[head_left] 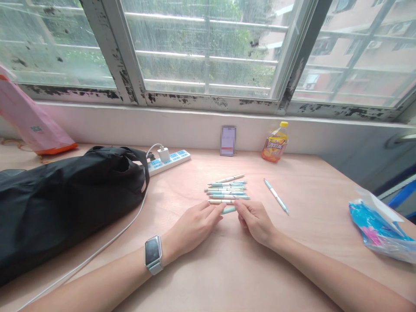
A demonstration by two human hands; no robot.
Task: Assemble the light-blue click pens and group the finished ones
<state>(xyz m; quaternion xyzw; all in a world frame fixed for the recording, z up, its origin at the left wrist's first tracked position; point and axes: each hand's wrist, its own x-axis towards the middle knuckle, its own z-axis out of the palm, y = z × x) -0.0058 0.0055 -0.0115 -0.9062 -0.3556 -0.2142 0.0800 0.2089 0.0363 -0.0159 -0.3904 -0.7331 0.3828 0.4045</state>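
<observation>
Between my two hands is a light-blue pen [229, 210], lying level just above the table or on it; I cannot tell which. My left hand [201, 221], with a watch [153, 251] on its wrist, closes its fingers on the pen's left end. The fingers of my right hand [256, 220] pinch its right end, so both ends are hidden. Just beyond my fingertips, several blue, white and cream pens [227, 190] lie side by side in a rough row. One blue-and-white pen [276, 196] rests apart at a slant to the right.
At the left lies a black bag [71, 199], with a white cable running past it. Behind are a power strip [172, 161], a phone [228, 141] against the wall and a drink bottle [275, 145]. A blue tissue pack [378, 227] lies right; a pink bag [35, 121] stands far left.
</observation>
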